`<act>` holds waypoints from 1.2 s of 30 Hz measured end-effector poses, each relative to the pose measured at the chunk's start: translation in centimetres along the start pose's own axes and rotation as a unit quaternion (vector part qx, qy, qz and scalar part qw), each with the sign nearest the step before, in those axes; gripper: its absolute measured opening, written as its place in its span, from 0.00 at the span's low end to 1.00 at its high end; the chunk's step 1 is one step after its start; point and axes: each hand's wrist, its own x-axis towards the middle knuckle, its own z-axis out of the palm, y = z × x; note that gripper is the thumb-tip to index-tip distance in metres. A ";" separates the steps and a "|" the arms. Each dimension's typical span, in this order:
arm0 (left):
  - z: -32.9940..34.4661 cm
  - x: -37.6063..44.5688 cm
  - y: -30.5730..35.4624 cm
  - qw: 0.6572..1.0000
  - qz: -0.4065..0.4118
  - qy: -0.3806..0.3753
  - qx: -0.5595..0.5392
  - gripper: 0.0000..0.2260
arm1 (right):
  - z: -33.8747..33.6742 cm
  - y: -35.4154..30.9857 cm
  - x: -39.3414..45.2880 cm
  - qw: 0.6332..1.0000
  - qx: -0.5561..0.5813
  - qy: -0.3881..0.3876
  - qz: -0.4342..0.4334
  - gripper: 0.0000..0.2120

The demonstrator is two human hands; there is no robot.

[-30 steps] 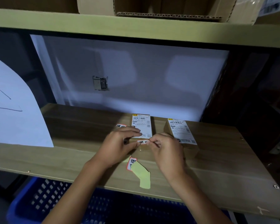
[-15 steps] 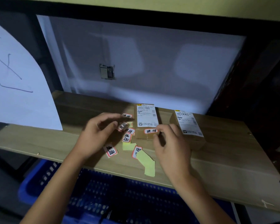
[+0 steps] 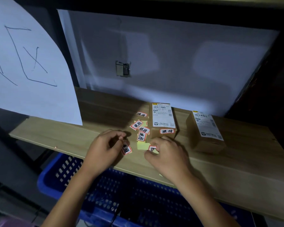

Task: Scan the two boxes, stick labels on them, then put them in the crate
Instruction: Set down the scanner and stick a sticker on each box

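At frame centre, your right hand (image 3: 166, 154) pinched a loose label (image 3: 152, 148), likely for the unlabelled right box (image 3: 206, 133); left hand (image 3: 105, 148) curled, empty. Labelled box (image 3: 163, 120) sat on the bench (image 3: 236, 169), crate (image 3: 138, 199) below.

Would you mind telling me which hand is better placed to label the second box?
The right hand. It already touches a red-bordered label on yellow backing and lies nearer the unlabelled box to the right. The left hand sits farther left, beyond the labelled box.
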 end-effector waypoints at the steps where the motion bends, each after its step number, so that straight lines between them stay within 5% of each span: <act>1: -0.1 0.0 0.1 1.000 -0.003 0.003 -0.007 0.08 | 0.0 -0.1 0.1 1.000 0.012 -0.003 0.006 0.17; 9: -0.2 -0.3 0.5 0.998 -0.026 0.004 -0.053 0.09 | 0.6 1.1 0.8 0.989 0.145 0.018 0.010 0.02; 15: 0.8 -0.8 1.6 0.995 -0.021 0.007 -0.102 0.08 | 0.4 2.0 0.8 0.936 0.349 0.021 0.038 0.04; 23: 3.4 -1.4 4.5 0.985 -0.004 -0.055 -0.162 0.07 | -0.4 2.4 0.1 0.877 0.478 0.032 0.041 0.07; 31: 5.9 0.1 8.2 0.970 0.028 -0.110 -0.214 0.05 | -3.5 5.7 -1.7 0.878 0.468 0.092 0.038 0.05; 36: 9.4 0.0 11.9 0.950 0.020 -0.108 -0.294 0.06 | -5.9 8.0 -3.2 0.847 0.510 0.147 0.025 0.14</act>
